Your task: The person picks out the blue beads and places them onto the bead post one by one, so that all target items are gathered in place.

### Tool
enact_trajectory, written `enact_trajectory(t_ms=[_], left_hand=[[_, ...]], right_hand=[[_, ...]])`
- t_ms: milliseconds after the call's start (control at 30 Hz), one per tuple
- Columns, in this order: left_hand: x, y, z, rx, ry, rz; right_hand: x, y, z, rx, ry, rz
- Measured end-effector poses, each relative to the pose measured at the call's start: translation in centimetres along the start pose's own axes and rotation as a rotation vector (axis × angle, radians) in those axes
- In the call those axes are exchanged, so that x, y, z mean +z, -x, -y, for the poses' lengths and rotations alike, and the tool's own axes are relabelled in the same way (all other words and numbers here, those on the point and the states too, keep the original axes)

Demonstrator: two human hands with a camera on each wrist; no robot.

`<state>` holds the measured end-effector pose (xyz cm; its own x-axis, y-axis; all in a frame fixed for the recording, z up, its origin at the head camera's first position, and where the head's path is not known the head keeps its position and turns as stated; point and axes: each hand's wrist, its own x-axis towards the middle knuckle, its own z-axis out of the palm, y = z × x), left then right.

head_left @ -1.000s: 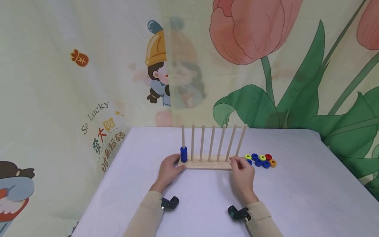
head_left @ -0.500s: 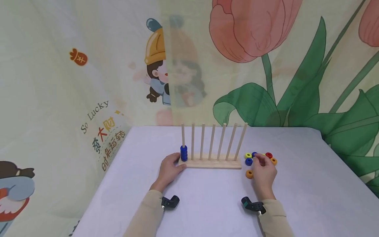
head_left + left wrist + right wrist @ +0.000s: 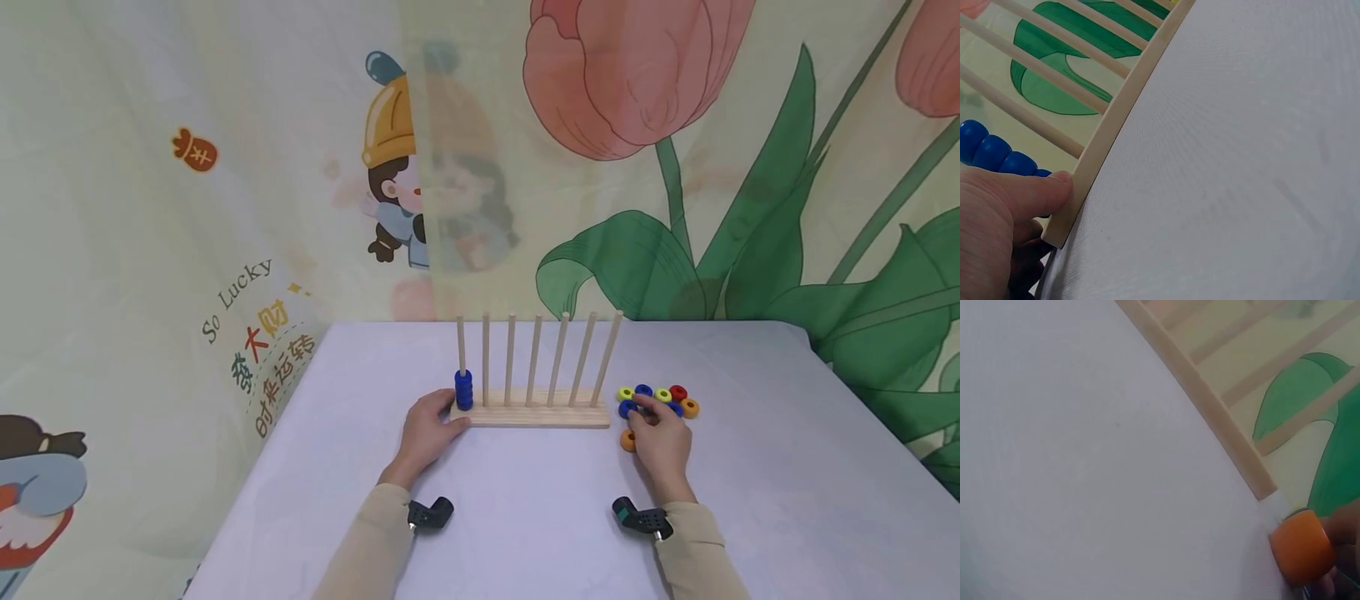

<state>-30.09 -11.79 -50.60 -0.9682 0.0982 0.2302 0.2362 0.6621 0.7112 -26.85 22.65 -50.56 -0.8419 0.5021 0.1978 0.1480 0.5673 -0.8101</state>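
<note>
Beige long sleeves, black wrist gadgets, bare hands

Left sleeve (image 3: 365,546) and right sleeve (image 3: 701,550): both plain beige, long, matching. Soft-looking fabric, some creases, a crosswise line just below the right cuff. Black gadget at each cuff, left gadget (image 3: 431,512) and right gadget (image 3: 641,518): both bent, chunky, rounded at the inner end, small silvery bit by the sleeve. Right one also has a greenish patch near its tip. Left hand (image 3: 426,433) and right hand (image 3: 663,442) bare. Finer markings too small to read.

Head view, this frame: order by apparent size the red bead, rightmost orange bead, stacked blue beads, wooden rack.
1. Wooden rack
2. Stacked blue beads
3. Red bead and rightmost orange bead: too alike to rank
</note>
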Motion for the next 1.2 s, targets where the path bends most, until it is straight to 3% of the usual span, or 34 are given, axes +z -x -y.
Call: enact_trajectory(t_ms=[500,833,1200], left_hand=[[-0.18,0.04,-0.05,0.012,0.008,-0.003],[-0.24,0.05,0.08,0.012,0.014,-0.007],[-0.12,0.01,0.03,0.000,0.009,0.005]], right_hand=[[0.70,-0.04,0.07,-0.059,0.051,0.006],[0.62,0.24,0.36,-0.079,0.100,0.111],[0.56,0.54,0.53,-0.083,0.115,0.096]])
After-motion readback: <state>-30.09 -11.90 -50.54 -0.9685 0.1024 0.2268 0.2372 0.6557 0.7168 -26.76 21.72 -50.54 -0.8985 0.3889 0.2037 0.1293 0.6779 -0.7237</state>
